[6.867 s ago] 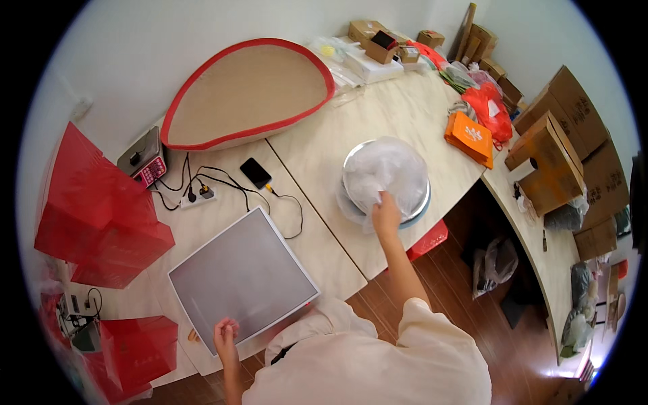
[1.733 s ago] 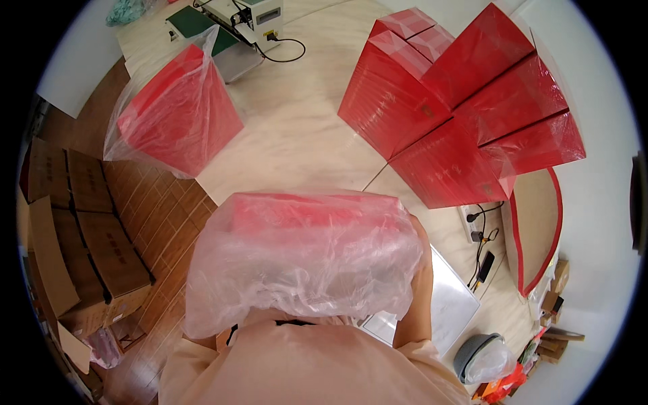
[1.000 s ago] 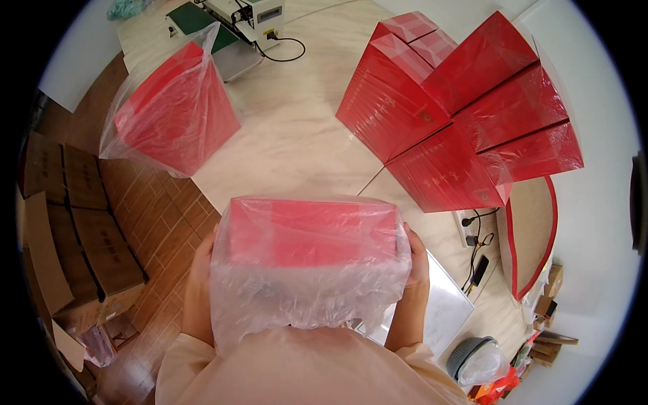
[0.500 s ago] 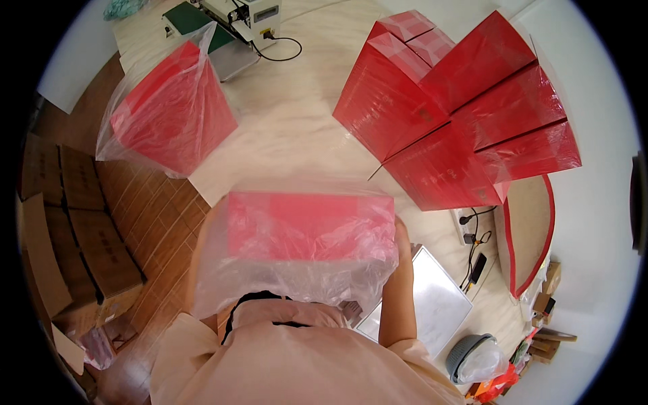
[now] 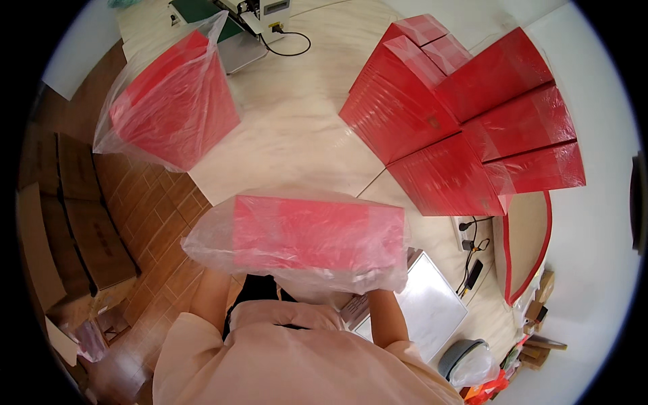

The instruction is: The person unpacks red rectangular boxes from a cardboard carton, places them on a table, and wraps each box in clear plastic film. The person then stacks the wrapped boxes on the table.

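Note:
A red box (image 5: 314, 233) inside a loose clear plastic bag (image 5: 209, 239) is held up in front of my body, at the table's near edge. My left forearm (image 5: 210, 297) reaches up under the bag's left end, and my right forearm (image 5: 388, 318) goes under its right end. Both hands are behind or beneath the box, so the fingers are hidden; the box is supported between them. The bag's surplus film bunches at the left and along the lower side. Another bagged red box (image 5: 179, 108) stands at the table's left edge.
Several film-wrapped red boxes (image 5: 432, 162) stand stacked at the right. A machine with a cable (image 5: 273, 17) is at the back. Close to my right arm lies a silvery flat panel (image 5: 428, 307), by a grey basket (image 5: 459, 358) and cables (image 5: 472, 260). Brown cartons (image 5: 101, 236) stand on the left floor.
The bagged box has turned a little, its right end now nearer me. My forearms have moved in from its sides to beneath it, and the film has shifted to the left.

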`<action>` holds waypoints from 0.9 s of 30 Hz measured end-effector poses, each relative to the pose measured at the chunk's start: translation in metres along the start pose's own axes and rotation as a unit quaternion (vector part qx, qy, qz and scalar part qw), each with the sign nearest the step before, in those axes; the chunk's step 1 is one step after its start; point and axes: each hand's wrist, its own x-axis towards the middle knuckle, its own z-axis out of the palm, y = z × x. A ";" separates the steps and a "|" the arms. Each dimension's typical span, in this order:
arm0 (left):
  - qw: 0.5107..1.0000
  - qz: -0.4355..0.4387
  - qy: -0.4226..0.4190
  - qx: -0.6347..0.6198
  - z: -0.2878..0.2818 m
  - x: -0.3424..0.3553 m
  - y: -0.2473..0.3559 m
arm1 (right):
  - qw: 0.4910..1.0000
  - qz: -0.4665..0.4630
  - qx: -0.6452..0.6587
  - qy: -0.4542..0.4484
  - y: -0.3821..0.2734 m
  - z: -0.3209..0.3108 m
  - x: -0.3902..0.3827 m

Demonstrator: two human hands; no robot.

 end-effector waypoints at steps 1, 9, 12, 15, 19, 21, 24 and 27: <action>1.000 0.005 -0.001 0.005 0.002 0.005 0.002 | 1.000 0.000 -0.010 0.007 0.005 0.002 0.012; 0.997 -0.012 0.025 0.072 -0.004 0.016 -0.041 | 0.996 0.036 -0.072 0.045 0.052 -0.013 0.049; 0.995 -0.028 0.035 0.094 -0.007 0.011 -0.062 | 0.994 0.051 -0.088 0.049 0.062 -0.020 0.050; 0.991 -0.030 0.036 0.123 -0.005 0.018 -0.069 | 0.992 0.060 -0.105 0.042 0.064 -0.026 0.052; 0.965 -0.012 0.001 0.261 -0.017 0.030 -0.046 | 0.989 0.067 -0.129 0.016 0.058 -0.043 0.036; 0.918 0.008 -0.053 0.393 -0.033 0.029 -0.022 | 0.987 0.064 -0.150 -0.016 0.045 -0.059 0.018; 0.796 0.052 -0.178 0.576 -0.040 0.019 0.011 | 0.979 0.038 -0.185 -0.071 0.014 -0.074 -0.001; 0.683 0.117 -0.251 0.676 -0.032 0.010 0.015 | 0.969 -0.016 -0.220 -0.114 -0.009 -0.060 -0.002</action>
